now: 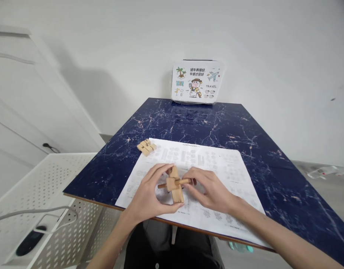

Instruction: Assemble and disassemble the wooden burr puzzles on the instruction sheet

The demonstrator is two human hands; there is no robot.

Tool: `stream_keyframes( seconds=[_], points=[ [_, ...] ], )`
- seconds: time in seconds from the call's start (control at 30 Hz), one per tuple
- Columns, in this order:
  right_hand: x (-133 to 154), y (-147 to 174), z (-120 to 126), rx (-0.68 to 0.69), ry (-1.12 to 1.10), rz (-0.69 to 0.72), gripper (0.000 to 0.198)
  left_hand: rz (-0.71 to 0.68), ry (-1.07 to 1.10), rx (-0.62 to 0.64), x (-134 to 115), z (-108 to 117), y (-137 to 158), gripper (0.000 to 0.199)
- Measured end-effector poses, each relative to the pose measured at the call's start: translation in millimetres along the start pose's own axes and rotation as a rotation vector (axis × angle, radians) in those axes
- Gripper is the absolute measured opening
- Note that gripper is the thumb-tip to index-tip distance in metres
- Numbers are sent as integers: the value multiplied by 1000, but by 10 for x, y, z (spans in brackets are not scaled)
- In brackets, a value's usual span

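Overall, the biggest thing on my feed is the white wall (pixel 118 33), with the blue marble-patterned table (pixel 200 129) below it. I can follow the table's left and right edges, which run closer together toward the far end; the near edge shows a brown border. To the left, outside the tabletop, I see a white perforated rack (pixel 72 164).

A printed sheet (pixel 230 168) lies at the near part of the table and reaches its near edge. Past the sheet's far edge, a broad stretch of blue surface runs back to a white cartoon-printed box (pixel 194 84), which stands upright at the far edge. On the box I read "TRAVEL" and two lines of Chinese, 奶牛养得好, 牛奶才会好; the print on the sheet is too small for me.

My left hand (pixel 146 194) arches around an interlocking wooden puzzle (pixel 171 184) above the sheet, thumb at its near end and fingertips at its far end. My right hand (pixel 212 190) pinches a bar jutting from its right side between thumb and forefinger; how its other fingers sit, I cannot tell. Smallest, a cluster of wooden pieces (pixel 146 147) lies at the sheet's far left corner.
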State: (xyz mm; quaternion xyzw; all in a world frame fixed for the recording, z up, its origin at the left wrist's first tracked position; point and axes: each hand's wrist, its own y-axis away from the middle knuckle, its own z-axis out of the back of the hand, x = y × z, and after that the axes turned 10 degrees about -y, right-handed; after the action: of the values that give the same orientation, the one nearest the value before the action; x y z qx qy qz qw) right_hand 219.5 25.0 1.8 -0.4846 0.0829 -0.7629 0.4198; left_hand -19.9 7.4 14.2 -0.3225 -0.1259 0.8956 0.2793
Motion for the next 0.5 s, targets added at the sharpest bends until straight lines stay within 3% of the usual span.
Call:
stream_keyframes(
  seconds=[0.27, 0.5],
  points=[
    [-20, 12, 4, 20, 187, 160, 16, -71, -95, -63, -31, -4, 10, 85],
    [-3, 21, -11, -28, 161, 119, 19, -96, -82, -63, -30, 0, -6, 87]
  ],
)
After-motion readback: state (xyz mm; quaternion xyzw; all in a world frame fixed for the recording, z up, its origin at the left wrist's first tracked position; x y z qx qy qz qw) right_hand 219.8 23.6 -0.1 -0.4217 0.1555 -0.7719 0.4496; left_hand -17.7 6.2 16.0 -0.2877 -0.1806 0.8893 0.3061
